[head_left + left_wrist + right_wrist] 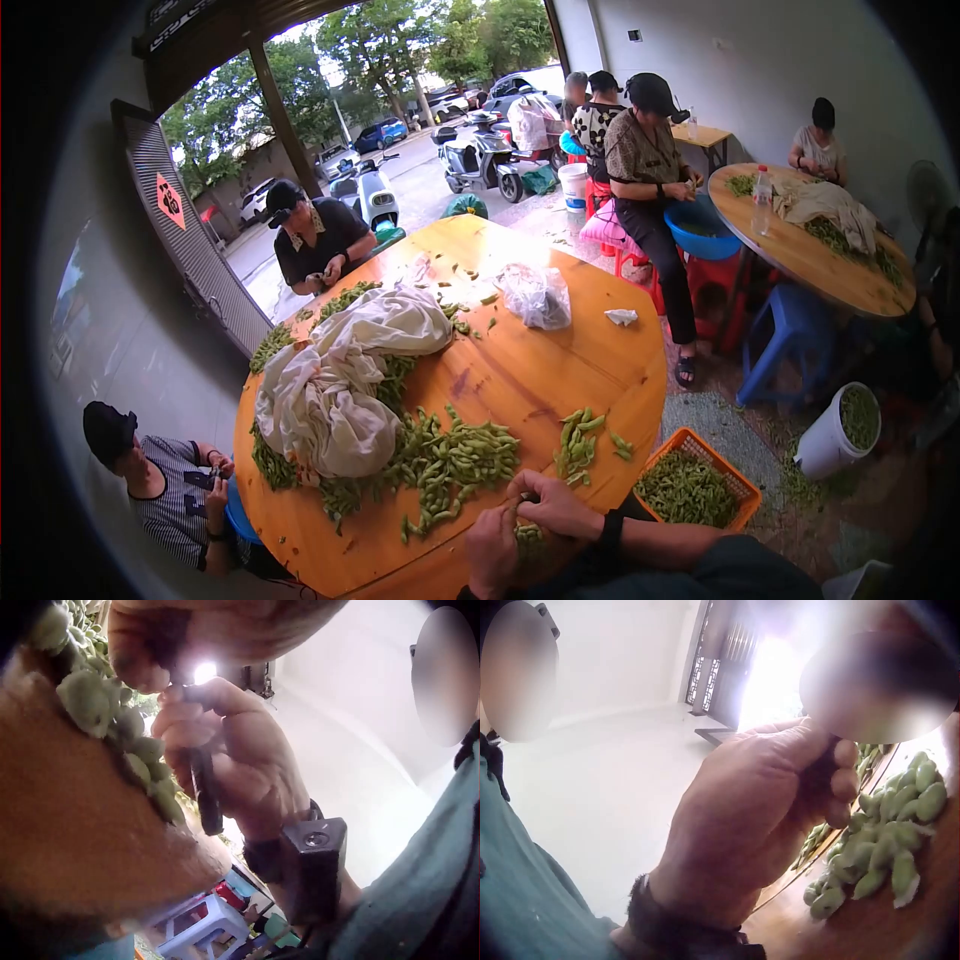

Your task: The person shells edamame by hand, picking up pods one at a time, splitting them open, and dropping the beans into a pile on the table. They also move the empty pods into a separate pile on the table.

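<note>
Both hands meet at the near edge of the round wooden table (590, 380). The left hand (492, 550) has its fingers curled, and its fingertips pinch a small item mostly hidden by the fingers. In the right wrist view the left hand (735, 802) appears with thumb and forefinger together. From the right hand (560, 508) a slim dark handle (204, 791) sticks out below curled fingers in the left wrist view; its working end is hidden. Green soybean pods (465, 465) lie heaped just beyond the hands, with a smaller pile (577, 447) to the right.
A crumpled white cloth (335, 395) covers more pods. Farther back lies a clear plastic bag (537, 297). An orange basket (746, 492) of pods stands right of the table, near a white bucket (822, 450) and blue stool (790, 345). Other people sit or stand around two tables.
</note>
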Tool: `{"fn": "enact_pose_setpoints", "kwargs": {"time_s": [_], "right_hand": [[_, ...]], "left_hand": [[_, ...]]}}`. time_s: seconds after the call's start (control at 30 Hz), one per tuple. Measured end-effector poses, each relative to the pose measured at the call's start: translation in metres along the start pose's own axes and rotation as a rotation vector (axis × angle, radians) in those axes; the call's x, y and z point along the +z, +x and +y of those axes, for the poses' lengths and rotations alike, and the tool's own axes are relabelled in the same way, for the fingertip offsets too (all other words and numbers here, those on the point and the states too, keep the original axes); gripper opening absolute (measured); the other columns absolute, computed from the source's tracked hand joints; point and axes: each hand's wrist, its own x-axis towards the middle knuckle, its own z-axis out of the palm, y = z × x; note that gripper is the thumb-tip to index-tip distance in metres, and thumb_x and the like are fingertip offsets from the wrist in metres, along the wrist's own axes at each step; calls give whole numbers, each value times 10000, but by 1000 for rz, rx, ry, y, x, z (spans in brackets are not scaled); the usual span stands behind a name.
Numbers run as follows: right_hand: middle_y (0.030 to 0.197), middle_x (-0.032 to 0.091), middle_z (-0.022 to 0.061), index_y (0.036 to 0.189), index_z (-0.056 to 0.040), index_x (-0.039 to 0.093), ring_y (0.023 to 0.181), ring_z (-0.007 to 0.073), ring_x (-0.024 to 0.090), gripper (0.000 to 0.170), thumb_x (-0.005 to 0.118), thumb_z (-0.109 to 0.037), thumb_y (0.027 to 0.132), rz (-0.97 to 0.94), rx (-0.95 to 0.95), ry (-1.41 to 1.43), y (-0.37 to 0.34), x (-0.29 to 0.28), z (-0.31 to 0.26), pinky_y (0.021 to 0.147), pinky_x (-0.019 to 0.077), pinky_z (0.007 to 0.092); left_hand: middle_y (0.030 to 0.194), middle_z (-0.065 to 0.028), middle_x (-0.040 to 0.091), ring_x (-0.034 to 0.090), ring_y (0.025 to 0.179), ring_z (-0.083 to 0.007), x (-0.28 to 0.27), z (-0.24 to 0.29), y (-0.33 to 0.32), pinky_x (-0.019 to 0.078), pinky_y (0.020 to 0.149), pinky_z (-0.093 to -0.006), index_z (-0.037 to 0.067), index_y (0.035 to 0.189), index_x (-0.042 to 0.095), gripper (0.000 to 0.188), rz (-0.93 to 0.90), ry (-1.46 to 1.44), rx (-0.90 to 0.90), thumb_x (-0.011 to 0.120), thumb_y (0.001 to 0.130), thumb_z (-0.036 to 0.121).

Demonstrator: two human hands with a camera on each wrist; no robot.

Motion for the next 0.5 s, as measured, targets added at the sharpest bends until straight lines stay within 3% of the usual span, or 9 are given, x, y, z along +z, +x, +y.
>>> {"fn": "enact_pose_setpoints", "kwargs": {"time_s": [0.13, 0.2, 0.23, 0.3, 0.33, 0.4, 0.5], "right_hand": [[873, 649, 70, 1017, -8, 594, 842, 141, 642, 204, 622, -46, 819, -2, -158, -179, -3, 0, -6, 729, 514, 269], [895, 663, 116, 1035, -8, 594, 885, 191, 671, 229, 629, -46, 812, -6, -177, -261, -5, 1, -11, 765, 526, 296], [895, 663, 116, 1035, -8, 594, 885, 191, 671, 229, 629, -46, 812, -7, -175, -262, -5, 0, -12, 765, 526, 296], [911, 670, 135, 1050, -9, 596, 893, 220, 683, 246, 634, -49, 811, -43, -201, -341, -4, -1, -11, 764, 532, 308], [911, 670, 135, 1050, -9, 596, 893, 220, 683, 246, 634, -49, 811, -43, -201, -341, -3, -2, -10, 764, 532, 308], [897, 674, 108, 1037, -8, 610, 844, 196, 673, 230, 635, -56, 814, -77, -252, -363, -1, -3, -5, 723, 527, 297], [889, 679, 69, 1048, -6, 639, 801, 142, 646, 229, 632, -62, 826, -19, -127, -181, 5, -6, 2, 685, 513, 272]], "left_hand": [[862, -191, 654, 630, 785, -328, 9, -14, -2, 491, 684, -394, -2, 993, 654, 191, 13, -46, -55, 516, 974, 129], [715, -23, 632, 549, 596, -82, 13, -19, 2, 431, 534, -269, -6, 938, 682, 218, 86, -24, -1, 581, 987, 181], [715, -23, 632, 549, 596, -82, 10, -14, 1, 431, 534, -269, -6, 938, 682, 218, 86, -25, -2, 581, 987, 181], [662, -65, 596, 531, 572, -119, 2, -1, 3, 421, 533, -309, -13, 898, 662, 269, 0, -340, -354, 548, 1000, 208], [662, -65, 596, 531, 572, -119, 1, -1, 4, 421, 533, -309, -13, 898, 662, 269, 0, -340, -354, 548, 1000, 208], [642, -93, 578, 527, 566, -152, -1, -2, 5, 422, 541, -326, -15, 864, 644, 267, -59, -439, -525, 556, 991, 203], [633, -86, 570, 523, 562, -148, 5, -15, 2, 419, 537, -323, -15, 840, 633, 277, -26, -384, -515, 568, 989, 209]]}}
